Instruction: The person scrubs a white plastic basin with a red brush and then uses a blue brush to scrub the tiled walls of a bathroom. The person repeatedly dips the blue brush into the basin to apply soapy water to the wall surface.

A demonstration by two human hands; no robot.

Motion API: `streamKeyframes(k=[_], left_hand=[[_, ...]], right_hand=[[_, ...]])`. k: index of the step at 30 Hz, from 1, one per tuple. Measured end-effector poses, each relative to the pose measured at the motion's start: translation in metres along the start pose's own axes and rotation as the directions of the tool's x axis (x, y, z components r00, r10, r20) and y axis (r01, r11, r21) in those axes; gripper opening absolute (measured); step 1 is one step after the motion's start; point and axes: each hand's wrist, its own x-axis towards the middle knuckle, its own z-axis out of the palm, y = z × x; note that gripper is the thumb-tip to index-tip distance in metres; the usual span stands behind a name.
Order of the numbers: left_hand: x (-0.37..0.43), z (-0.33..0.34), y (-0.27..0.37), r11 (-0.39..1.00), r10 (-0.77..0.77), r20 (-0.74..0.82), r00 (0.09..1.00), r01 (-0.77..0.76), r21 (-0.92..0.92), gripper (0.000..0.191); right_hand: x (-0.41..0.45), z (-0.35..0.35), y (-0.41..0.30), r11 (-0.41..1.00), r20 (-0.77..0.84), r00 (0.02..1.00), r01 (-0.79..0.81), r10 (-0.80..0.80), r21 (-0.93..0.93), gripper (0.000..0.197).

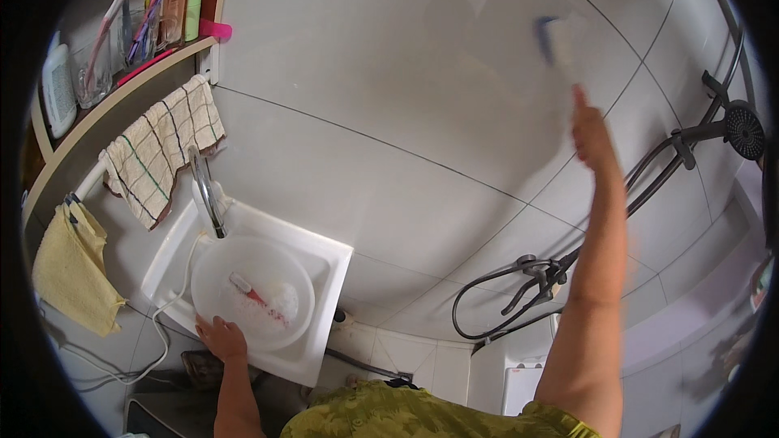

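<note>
Raised against the grey tiled wall (377,73), my right hand (591,137) grips a long-handled scrub brush (563,52). Its blue bristles and pale head are blurred near the wall. My left hand (224,337) rests at the front left edge of the white sink (316,340), beside the rim of a round translucent basin (307,292). Its fingers are apart and no held object shows. Inside the basin, a red and white brush (246,286) lies in foamy water. A curved chrome faucet (208,194) reaches over the basin's back rim.
A checked cloth (161,149) and a yellow towel (76,267) hang left of the sink. Above them, a shelf (140,61) carries toothbrushes and bottles. A white cord (192,261) runs over the sink's edge. At right are a dark shower head (744,129) and a hose with a mixer tap (538,271).
</note>
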Motion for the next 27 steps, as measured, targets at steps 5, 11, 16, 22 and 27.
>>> streamKeyframes(k=[5, 11, 16, 22, 27], left_hand=[[-0.004, 0.007, -0.005, 1.0, 0.005, 0.016, 1.0, -0.005, -0.009, 0.01], [-0.001, 0.008, -0.002, 0.999, -0.01, 0.005, 1.0, 0.01, -0.034, 0.011], [0.003, -0.001, -0.002, 0.997, -0.073, 0.072, 0.995, 0.074, -0.012, 0.012], [0.004, 0.009, -0.006, 0.999, -0.051, 0.049, 0.997, 0.051, -0.005, 0.013], [0.003, 0.006, -0.008, 0.996, -0.087, 0.109, 0.99, 0.088, 0.001, 0.012]], right_hand=[[-0.089, 0.139, 0.023, 0.742, 0.56, 0.828, 0.371, 0.008, -0.559, 0.072], [-0.052, 0.085, -0.003, 0.619, 0.238, 0.861, 0.493, -0.45, -0.612, 0.06], [-0.023, 0.006, -0.07, 0.615, -0.215, 0.719, 0.354, -0.66, -0.704, 0.041], [-0.037, 0.08, -0.011, 0.395, -0.073, 0.661, 0.353, -0.747, -0.848, 0.047], [-0.081, 0.118, 0.014, 0.062, 0.39, 0.502, 0.67, -0.772, -0.74, 0.065]])
